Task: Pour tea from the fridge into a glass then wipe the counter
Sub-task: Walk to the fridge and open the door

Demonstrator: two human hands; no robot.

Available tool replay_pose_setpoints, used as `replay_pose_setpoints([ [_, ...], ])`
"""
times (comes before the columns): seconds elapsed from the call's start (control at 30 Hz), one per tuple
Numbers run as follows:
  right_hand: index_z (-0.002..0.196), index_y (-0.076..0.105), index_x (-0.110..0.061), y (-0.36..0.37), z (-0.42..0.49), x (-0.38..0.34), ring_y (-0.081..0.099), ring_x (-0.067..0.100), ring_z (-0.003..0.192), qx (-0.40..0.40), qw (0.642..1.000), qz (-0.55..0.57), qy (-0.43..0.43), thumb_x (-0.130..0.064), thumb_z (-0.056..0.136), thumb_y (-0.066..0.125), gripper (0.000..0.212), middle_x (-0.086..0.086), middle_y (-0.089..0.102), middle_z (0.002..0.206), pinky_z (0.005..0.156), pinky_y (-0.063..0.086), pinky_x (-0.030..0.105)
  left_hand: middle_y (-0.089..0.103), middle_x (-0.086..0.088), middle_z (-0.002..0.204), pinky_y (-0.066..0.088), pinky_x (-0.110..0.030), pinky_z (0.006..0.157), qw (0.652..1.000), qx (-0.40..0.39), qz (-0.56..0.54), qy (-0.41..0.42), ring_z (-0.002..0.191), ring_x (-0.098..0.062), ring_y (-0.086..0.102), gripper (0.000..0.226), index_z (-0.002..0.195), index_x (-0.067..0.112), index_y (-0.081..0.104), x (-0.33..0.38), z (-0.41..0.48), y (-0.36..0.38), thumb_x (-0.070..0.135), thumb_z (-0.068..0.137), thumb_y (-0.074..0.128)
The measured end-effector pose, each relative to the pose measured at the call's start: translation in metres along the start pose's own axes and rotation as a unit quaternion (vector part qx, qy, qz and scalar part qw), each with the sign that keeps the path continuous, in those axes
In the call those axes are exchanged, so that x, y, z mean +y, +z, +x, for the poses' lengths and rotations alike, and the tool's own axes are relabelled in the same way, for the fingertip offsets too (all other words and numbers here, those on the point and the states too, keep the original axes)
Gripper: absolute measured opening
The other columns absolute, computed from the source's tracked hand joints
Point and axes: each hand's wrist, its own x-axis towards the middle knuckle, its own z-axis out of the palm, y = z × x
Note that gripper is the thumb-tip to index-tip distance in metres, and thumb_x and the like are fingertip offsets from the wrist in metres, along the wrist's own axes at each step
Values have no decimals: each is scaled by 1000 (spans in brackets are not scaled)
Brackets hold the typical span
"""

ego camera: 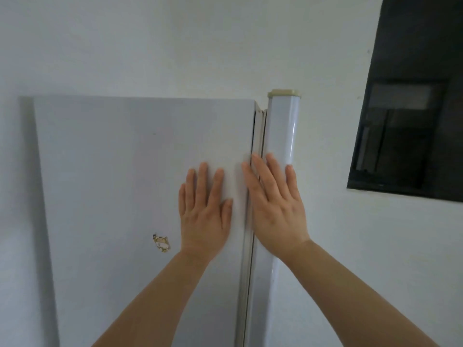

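Two bare forearms are seen nearest the camera, reaching up and forward to a white fridge point(140, 171). No grip is formed by either hand: the left hand point(204, 211) is laid flat with fingers spread on the fridge's broad white panel, and the right hand point(275, 204) is laid flat, fingers apart, across the seam where the panel meets the rounded door edge point(280, 131). Nothing is held or clamped by either one. A dark narrow gap with a seal strip point(258, 131) is visible at the seam near the top, so the door appears shut or almost shut; which it is cannot be told for certain. The tea is not in view and is judged to be inside the fridge; the glass and the surface to be wiped are not shown either. The task is judged to be at its very start or at a door step. Fingertips of the right hand could be pinched if the door is pressed home while they lie over the seam, and flat palms offer little purchase if the door is to be pulled, so a slip is possible. A small gold sticker point(161, 242) is stuck on the panel just left of the left wrist. A dark window point(413, 108) is set in the white wall point(375, 246) well to the right. Nothing stands in the way of the hands.
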Motion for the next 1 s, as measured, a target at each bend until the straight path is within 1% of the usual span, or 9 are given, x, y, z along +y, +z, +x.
replay_pose_setpoints([
  [0.1, 137, 36, -6, -1, -2, 2, 21, 27, 137, -10, 1000, -1, 2, -5, 86, 36, 52, 8, 29, 145, 116, 5, 42, 36, -21, 144, 19, -44, 110, 1000, 3, 3, 4, 134, -39, 29, 51, 137, 12, 36, -4, -1, 0, 35, 92, 34],
  [0.23, 141, 22, -6, -13, -17, 28, 13, 21, 140, -29, 999, 4, 31, 2, 85, 41, 60, 9, 23, 147, 118, 0, 38, 32, -19, 147, 20, -50, 109, 1000, -13, -3, 5, 136, -38, 21, 51, 139, 12, 36, -6, -1, -1, 33, 92, 34],
  [0.33, 142, 22, -7, -32, -31, 57, 12, 18, 141, -57, 996, 22, 68, -23, 92, 43, 57, 10, 26, 148, 119, 0, 32, 29, -21, 147, 17, -55, 109, 1000, -12, -6, 2, 136, -42, 19, 52, 140, 10, 32, 0, -2, 4, 31, 93, 32],
  [0.43, 143, 16, -8, -48, -41, 77, 9, 15, 140, -91, 992, 11, 83, -43, 88, 42, 70, 7, 22, 147, 119, 5, 31, 23, -24, 149, 13, -55, 110, 1000, -7, -11, -3, 137, -41, 13, 53, 141, 7, 26, 4, -2, 8, 30, 94, 29],
  [0.57, 143, 11, -7, -58, -54, 97, 5, 13, 140, -99, 988, -31, 112, -48, 86, 44, 77, 6, 17, 147, 112, 18, 46, 23, -30, 148, 10, -58, 109, 999, -12, -34, -13, 137, -46, 13, 55, 140, 2, 30, 9, -1, 9, 31, 92, 32],
  [0.67, 143, 16, -6, -65, -61, 114, 4, 13, 140, -107, 983, -45, 141, -49, 86, 49, 79, 4, 16, 148, 111, 19, 47, 24, -32, 146, 12, -60, 109, 998, -19, -56, -23, 136, -49, 16, 56, 138, 1, 32, 15, 0, 4, 31, 91, 34],
  [0.83, 146, 1, -20, -78, -72, 136, -2, 12, 141, -140, 961, -77, 226, -42, 86, 52, 82, 0, 11, 154, 115, 12, 43, 26, -19, 146, 14, -57, 108, 988, -19, -58, 145, 135, -40, 22, 52, 138, 11, 30, 49, -12, 6, 30, 91, 40],
  [0.9, 146, 11, -20, -81, -77, 136, 6, 23, 143, -142, 950, -87, 265, -30, 85, 62, 80, 9, 17, 155, 115, 17, 48, 26, -13, 147, 14, -55, 110, 980, -34, -91, 172, 137, -35, 22, 49, 137, 15, 32, 67, -17, 10, 30, 91, 40],
  [1.0, 141, 27, -16, -77, -88, 125, 20, 35, 141, -157, 949, -112, 251, -25, 83, 65, 71, 18, 27, 151, 113, 22, 53, 35, -14, 146, 16, -56, 109, 969, -81, -123, 200, 137, -34, 23, 48, 136, 15, 39, 87, -26, 21, 29, 90, 41],
])
